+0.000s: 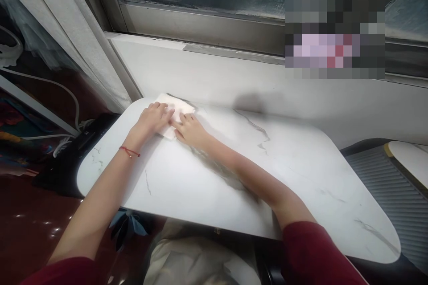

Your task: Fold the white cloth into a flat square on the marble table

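A folded white cloth (180, 106) lies flat at the far left part of a white marble-patterned tabletop (214, 187). My left hand (154, 118) rests on its left side, palm down with the fingers stretched out. On the right side of the same cloth lies my right hand (190, 131), its fingers spread and pressed flat. The two hands are close together, thumbs nearly meeting. Part of the cloth is hidden beneath them. A red string bracelet (129, 151) circles my left wrist.
Behind the tabletop rises a white wall (207, 71) below a window frame (200, 22). A pale curtain (67, 31) hangs at the left, near white cables (75, 98). To the right stands a grey ribbed surface (384, 187). A blurred patch covers something on the sill.
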Motion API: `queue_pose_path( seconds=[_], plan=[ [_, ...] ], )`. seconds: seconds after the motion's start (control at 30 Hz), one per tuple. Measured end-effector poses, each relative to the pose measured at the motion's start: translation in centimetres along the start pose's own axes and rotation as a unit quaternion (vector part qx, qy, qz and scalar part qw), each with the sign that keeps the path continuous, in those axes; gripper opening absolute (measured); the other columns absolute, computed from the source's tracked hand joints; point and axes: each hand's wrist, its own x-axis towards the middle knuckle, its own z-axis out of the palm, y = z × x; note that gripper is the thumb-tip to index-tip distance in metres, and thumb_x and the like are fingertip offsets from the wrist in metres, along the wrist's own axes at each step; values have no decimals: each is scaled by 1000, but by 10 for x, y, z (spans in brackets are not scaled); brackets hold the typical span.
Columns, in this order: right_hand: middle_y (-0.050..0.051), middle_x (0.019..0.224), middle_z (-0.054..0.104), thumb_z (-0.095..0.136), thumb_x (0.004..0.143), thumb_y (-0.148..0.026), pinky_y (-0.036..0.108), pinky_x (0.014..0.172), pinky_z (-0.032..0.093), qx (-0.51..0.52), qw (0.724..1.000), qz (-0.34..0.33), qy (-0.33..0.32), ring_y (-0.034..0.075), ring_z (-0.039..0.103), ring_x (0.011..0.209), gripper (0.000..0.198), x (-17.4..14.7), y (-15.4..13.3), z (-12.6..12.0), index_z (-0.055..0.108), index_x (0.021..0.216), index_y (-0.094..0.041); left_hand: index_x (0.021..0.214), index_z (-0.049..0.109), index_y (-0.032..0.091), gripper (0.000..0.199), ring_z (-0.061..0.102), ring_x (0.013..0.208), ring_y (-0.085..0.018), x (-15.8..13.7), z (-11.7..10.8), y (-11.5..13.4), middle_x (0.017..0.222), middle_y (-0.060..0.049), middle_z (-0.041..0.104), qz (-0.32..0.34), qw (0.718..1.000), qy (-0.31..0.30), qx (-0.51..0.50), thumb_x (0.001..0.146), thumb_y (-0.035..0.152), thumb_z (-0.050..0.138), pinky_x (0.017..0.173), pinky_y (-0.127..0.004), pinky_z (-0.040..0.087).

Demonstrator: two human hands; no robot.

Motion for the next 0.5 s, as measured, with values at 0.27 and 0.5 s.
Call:
queue_pose_path(
  seconds=[0.27,0.5],
  plan=[
    [24,158,40,30,107,-27,46,107,34,32,998,25,41,30,44,131,50,29,10,16,49,153,-17,141,53,19,55,45,143,-31,11,4,-22,154,-16,51,-2,999,-29,-31,105,48,23,116,-52,34],
    [26,157,42,28,107,-29,50,105,34,53,998,5,35,35,41,134,49,38,-9,18,62,137,-11,136,57,19,50,49,140,-30,16,5,-22,151,-15,55,54,998,21,-4,104,42,26,115,-50,36]
  ],
)
